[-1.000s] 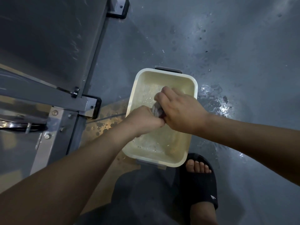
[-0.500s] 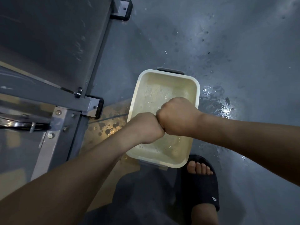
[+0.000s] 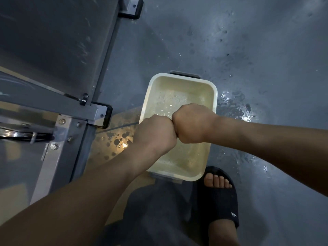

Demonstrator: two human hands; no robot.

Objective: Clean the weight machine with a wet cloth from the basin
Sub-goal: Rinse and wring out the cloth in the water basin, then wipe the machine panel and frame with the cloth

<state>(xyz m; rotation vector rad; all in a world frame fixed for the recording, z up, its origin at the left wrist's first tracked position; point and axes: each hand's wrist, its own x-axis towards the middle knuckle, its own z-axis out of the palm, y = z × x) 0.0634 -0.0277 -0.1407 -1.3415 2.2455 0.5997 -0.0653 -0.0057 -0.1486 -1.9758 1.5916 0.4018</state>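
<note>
Nearest, a dark trouser leg (image 3: 156,215) fills the bottom edge, and just to its right a bare foot sits in a black slide sandal (image 3: 220,203), toes pointing at the near rim of the basin (image 3: 215,96). Both forearms reach in from the near corners and meet above the basin's near half. The left hand (image 3: 156,134) and the right hand (image 3: 193,123) are balled into fists and butted together knuckle to knuckle, backs of the hands up. Every finger is curled under tight, so none shows from above. The cloth is hidden too, and what the fists clamp on cannot be seen from this angle.

Below them the cream basin stands on the grey floor (image 3: 230,50), holding shallow bubbly water (image 3: 168,103), with a grey handle (image 3: 185,74) on its far end. Its left side lies on a brown sheet (image 3: 115,141) spotted with wet drops. Right of the basin, splashes (image 3: 236,107) glisten on the floor.

At left stands the weight machine (image 3: 58,148), a bolted grey steel frame apart from the hands, with one black-capped foot (image 3: 104,116) near the basin and another foot (image 3: 130,8) at the far edge.
</note>
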